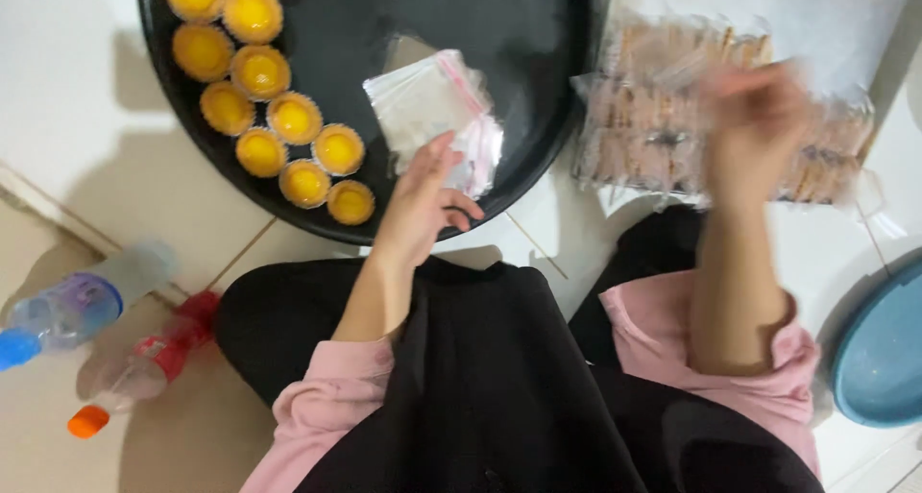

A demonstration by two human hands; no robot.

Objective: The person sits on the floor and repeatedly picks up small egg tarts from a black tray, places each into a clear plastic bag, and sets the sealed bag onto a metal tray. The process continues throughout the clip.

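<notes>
Left hand open-gripped on clear red-striped bags; right hand blurred, grip unclear, over wrapped packs.

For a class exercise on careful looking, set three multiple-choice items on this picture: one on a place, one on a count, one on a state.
1. Where does the stack of clear bags lie?
A. on the round black tray
B. in the blue basin
C. on the person's lap

2. How many yellow tarts show on the tray?
A. four
B. eleven
C. twenty

3. How do the two plastic bottles at the lower left stand?
A. upright
B. lying on their sides
C. stacked in a crate

Answers:
1 A: the bags rest on the tray's dark surface, under the left hand.
2 B: eleven can be counted along the tray's left side, one cut off by the top edge.
3 B: both bottles lie flat on the floor.

The right hand is blurred over the packed wrapped goods.
</notes>
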